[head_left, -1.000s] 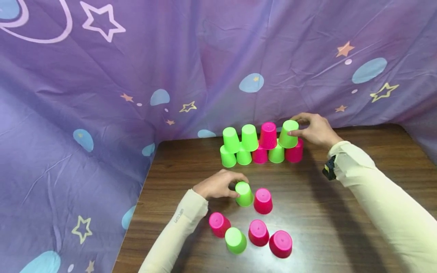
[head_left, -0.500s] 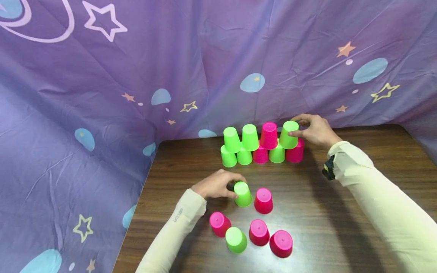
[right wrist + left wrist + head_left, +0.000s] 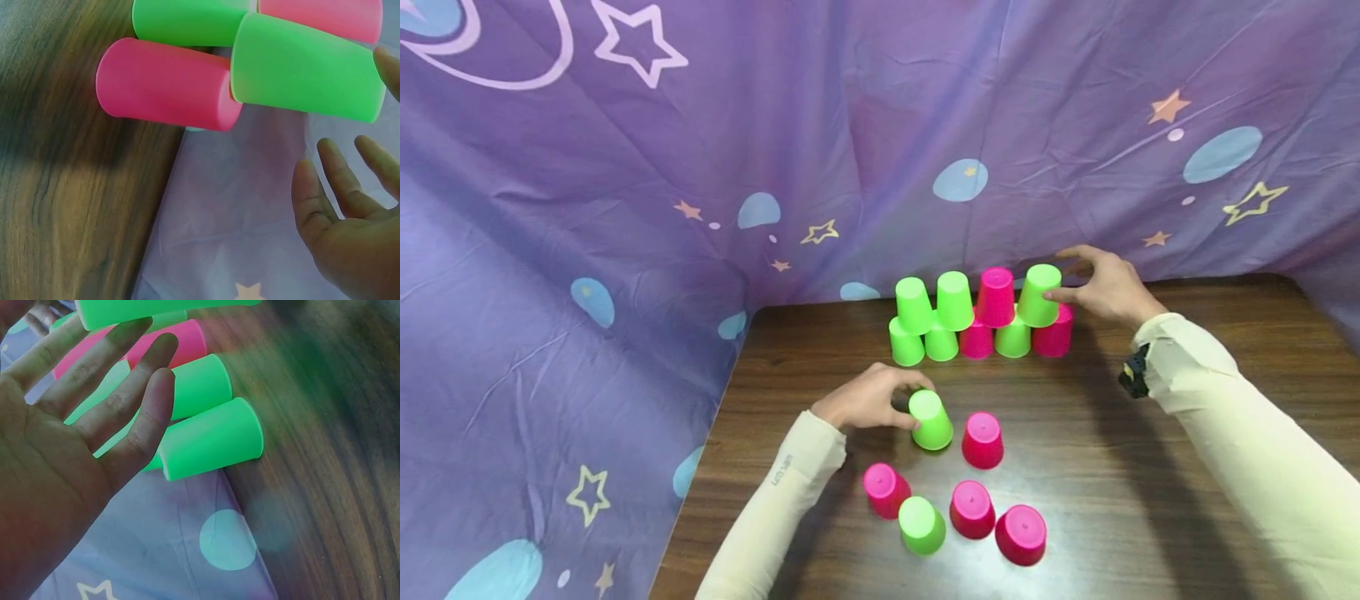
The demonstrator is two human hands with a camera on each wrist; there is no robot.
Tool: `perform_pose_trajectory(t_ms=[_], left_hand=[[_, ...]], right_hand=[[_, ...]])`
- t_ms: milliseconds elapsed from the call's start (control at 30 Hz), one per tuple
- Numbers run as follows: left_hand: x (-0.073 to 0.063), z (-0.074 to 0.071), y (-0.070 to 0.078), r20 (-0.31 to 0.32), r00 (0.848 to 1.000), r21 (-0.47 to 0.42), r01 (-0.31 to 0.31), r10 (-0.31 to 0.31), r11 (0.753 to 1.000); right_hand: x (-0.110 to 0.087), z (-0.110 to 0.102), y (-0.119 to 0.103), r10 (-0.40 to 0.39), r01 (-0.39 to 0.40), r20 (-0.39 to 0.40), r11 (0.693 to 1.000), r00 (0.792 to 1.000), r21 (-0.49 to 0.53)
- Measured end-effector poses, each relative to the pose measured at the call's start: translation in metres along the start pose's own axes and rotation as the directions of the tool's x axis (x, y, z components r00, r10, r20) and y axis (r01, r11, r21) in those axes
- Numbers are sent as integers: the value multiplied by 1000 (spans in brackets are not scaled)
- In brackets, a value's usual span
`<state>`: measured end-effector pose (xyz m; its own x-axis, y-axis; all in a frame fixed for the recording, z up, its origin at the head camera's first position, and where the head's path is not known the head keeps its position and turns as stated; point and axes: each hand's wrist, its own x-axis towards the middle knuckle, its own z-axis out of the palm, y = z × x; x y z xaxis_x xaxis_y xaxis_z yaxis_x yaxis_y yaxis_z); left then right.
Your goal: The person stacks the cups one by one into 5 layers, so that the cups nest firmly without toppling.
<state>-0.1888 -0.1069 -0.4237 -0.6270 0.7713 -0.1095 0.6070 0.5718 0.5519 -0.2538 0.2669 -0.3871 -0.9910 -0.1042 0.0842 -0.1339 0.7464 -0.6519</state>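
My left hand grips an upside-down green cup between thumb and fingers. In the left wrist view that green cup shows at the top edge, above the lower fingers. At the back, my right hand is beside the rightmost green cup of the upper row, thumb tip right at its side. The right wrist view has the fingers spread apart from this green cup, which rests on a pink cup and its green neighbour.
The back wall of cups has a lower row with a pink cup at its right end, and an upper row including a pink cup. Loose upside-down cups stand in front: a pink cup, a green cup and several more pink ones. A purple curtain hangs behind.
My right hand has loosened from the upper-row green cup and drawn slightly right. The left hand has shifted a little left and back with its green cup, which now tilts.
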Motion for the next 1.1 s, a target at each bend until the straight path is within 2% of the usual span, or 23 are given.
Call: perform_pose_trajectory(t_ms=[233,367,500,600,767,967,1100], left_hand=[[-5,-15,2,-59,998,2,-1,1,1000],[-9,-27,5,-95,995,-16,-10,9,1000],[-11,-39,9,-142,990,-27,-9,5,1000],[-11,-49,12,-182,983,-33,-7,1,999],[-7,-67,17,-224,975,2,-4,4,1000],[-2,-89,22,-256,967,19,1,3,1000],[1,-94,24,-258,966,20,7,-2,1000]], right_hand=[[-17,-13,-2,-35,35,-102,999,994,-2],[-35,-19,-10,-81,83,-197,997,977,1],[-57,-17,-17,-137,141,-234,990,962,1],[-78,-6,-23,-186,195,-241,981,952,12],[-117,29,-30,-306,314,-238,949,922,-5],[-159,68,-33,-442,446,-114,895,890,16],[-181,89,-28,-501,506,-76,860,862,70]])
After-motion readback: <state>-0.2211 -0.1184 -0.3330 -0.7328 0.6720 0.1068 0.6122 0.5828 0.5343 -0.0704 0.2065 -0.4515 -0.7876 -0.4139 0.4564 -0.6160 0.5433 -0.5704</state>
